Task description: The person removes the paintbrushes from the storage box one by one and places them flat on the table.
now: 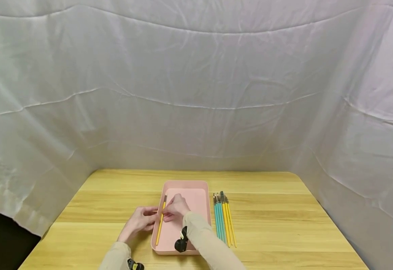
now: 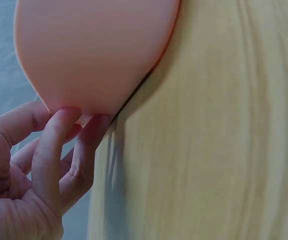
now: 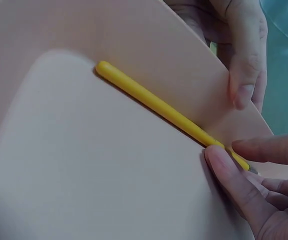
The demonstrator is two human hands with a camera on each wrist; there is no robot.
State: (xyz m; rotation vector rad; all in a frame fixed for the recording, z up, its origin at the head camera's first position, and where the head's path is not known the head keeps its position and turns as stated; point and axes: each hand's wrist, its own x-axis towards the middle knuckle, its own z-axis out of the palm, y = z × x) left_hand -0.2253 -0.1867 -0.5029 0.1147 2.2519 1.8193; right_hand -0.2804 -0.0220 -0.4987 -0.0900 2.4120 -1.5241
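Note:
A yellow-handled paintbrush (image 1: pixel 160 228) lies lengthwise along the left wall inside a pink tray (image 1: pixel 187 184). My right hand (image 1: pixel 177 206) reaches into the tray and pinches the brush between thumb and forefinger; the right wrist view shows the rounded handle end (image 3: pixel 134 89) against the tray floor. At the tray's left side, my left hand (image 1: pixel 143 219) holds the wall, with a digit over the rim and fingertips (image 2: pixel 96 131) against the outer face. To the tray's right lies a row of brushes, some with teal handles (image 1: pixel 219 221) and some with yellow ones (image 1: pixel 229 225).
The wooden table (image 1: pixel 277 221) carries the tray near its middle front. Grey-white cloth (image 1: pixel 196 123) hangs behind it and along both sides. A dark gap (image 1: pixel 3 232) shows beyond the table's left edge. Both wrists wear small black cameras (image 1: pixel 181 243).

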